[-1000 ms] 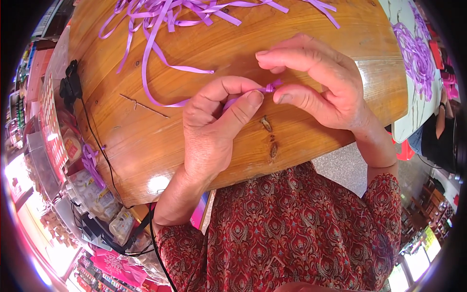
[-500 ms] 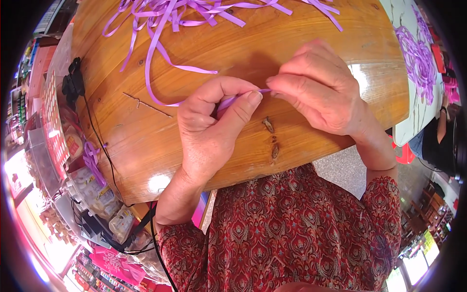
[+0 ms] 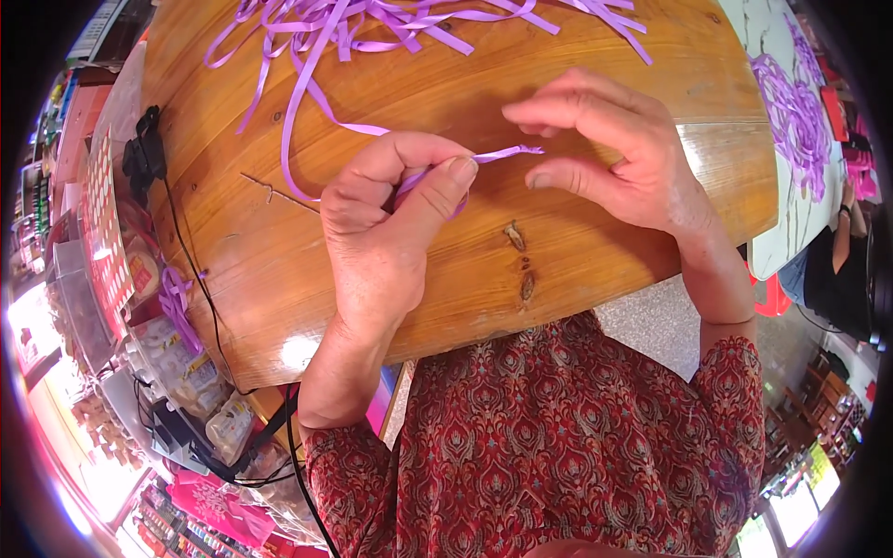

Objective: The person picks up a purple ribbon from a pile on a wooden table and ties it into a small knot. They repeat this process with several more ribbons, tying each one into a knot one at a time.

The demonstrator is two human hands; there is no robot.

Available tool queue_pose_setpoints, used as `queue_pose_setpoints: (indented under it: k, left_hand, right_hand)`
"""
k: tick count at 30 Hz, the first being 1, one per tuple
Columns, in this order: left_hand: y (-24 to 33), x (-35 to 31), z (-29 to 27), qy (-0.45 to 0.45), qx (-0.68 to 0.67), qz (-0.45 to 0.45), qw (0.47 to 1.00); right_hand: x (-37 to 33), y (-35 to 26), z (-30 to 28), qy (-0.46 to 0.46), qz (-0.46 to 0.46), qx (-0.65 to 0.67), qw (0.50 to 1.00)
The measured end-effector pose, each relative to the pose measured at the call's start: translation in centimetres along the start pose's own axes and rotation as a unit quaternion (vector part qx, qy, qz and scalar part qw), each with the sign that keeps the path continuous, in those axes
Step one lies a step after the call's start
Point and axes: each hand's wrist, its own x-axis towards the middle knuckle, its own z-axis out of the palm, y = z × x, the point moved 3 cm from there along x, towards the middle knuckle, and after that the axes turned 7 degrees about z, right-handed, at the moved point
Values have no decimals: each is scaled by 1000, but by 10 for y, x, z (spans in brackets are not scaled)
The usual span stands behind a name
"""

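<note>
Between thumb and forefinger, my left hand [image 3: 391, 219] pinches a narrow purple ribbon [image 3: 502, 153]. Its short end sticks out to the right and looks frayed or crumpled at the tip. A loop of it shows below my left thumb, and the rest trails back toward the far pile of ribbons. My right hand [image 3: 605, 149] is just right of that tip, thumb and fingers apart, with nothing in it. On the table left of my left hand lies a thin brown twisted strand [image 3: 270, 189].
A tangle of purple ribbons [image 3: 372, 28] covers the far part of the wooden table [image 3: 279, 307]. At left are a black cable [image 3: 186, 242] and plastic packages [image 3: 186, 358]. More purple ribbon [image 3: 791, 130] lies on a white table at right, near another person [image 3: 828, 279].
My right hand has let go of the ribbon's end and opened, moving slightly up. My left hand has shifted left with the ribbon, and its short end now shows.
</note>
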Motion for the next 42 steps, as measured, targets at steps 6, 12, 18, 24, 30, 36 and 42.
queue_pose_setpoints:
  k: [6, 12, 18, 24, 30, 36, 42]
  left_hand:
    - [-3, -1, 4, 1, 10, -5, 1000]
    - [-5, -4, 11, -24, 19, 15, 999]
    - [4, -14, 19, -92, -80, -12, 992]
    - [63, -19, 24, -150, -157, 171, 961]
    - [112, -22, -33, -81, -308, 280, 906]
    - [92, -3, -87, -15, -307, 266, 914]
    - [72, 17, -142, 380, 389, 370, 753]
  right_hand:
    - [1, 0, -5, -8, 12, 15, 1000]
    - [-3, -3, -6, 11, -55, -14, 998]
    - [7, -21, -3, -4, 43, 275, 961]
    - [14, -45, 41, -212, 27, 363, 907]
    - [9, -32, 18, -158, -84, 174, 969]
    - [-10, -3, -35, -28, 82, 151, 985]
    - [-17, 18, -35, 92, 209, 247, 942]
